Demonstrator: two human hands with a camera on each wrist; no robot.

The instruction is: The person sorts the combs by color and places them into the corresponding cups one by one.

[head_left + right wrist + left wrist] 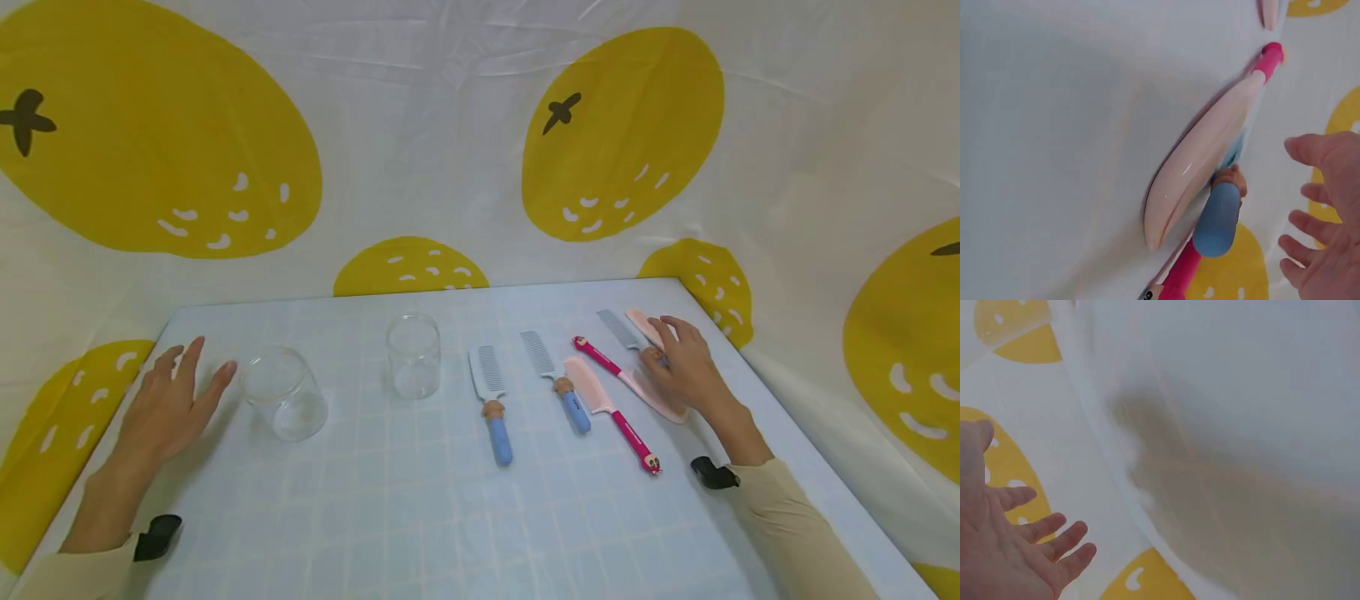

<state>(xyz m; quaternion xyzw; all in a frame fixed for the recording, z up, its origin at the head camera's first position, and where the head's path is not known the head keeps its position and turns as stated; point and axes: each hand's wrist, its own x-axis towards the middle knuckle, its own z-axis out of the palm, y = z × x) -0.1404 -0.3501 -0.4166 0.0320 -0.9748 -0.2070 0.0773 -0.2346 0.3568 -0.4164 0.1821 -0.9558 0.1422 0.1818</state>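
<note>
My left hand hovers with its fingers spread beside a clear glass at the left; the left wrist view shows the same hand holding nothing. At the right, my right hand is over several combs, fingers loosely bent. It partly covers a blue-handled comb and a pink comb. Nearest below it lies another pink comb with a magenta handle. In the right wrist view, the fingers of the right hand are apart, clear of the blue handle beside them.
A second clear glass stands at the back centre. Two more blue-handled combs and a pink comb with a magenta handle lie on the checked tabletop. A patterned curtain hangs close behind the table.
</note>
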